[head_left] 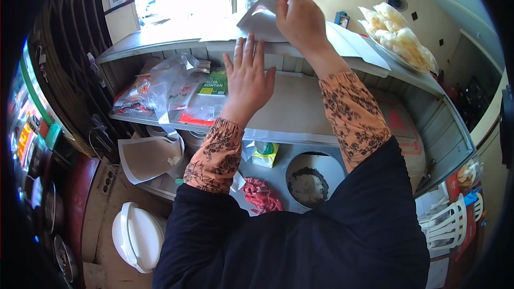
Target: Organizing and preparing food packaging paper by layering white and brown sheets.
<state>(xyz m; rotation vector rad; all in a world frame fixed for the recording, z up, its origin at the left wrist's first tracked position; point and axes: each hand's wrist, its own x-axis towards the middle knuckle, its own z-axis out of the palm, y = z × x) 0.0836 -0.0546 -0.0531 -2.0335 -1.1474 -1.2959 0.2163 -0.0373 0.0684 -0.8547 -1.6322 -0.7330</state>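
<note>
My right hand (301, 20) pinches the raised corner of a sheet of paper (263, 20) above the counter top (152, 39). The sheet is bent upward, its underside greyish. My left hand (249, 76) reaches up with fingers spread, the fingertips at the sheet's lower edge; whether they press on it I cannot tell. More white paper (345, 42) lies along the counter to the right, beneath and beside my right wrist.
Bagged crackers (395, 34) sit on a plate at the counter's right. Plastic packs (140, 92) and a green receipt book (215, 83) lie on the shelf (289, 100) below. Lower down are a round metal container (315, 178), red plastic strands (261, 194) and a white lidded bucket (137, 237).
</note>
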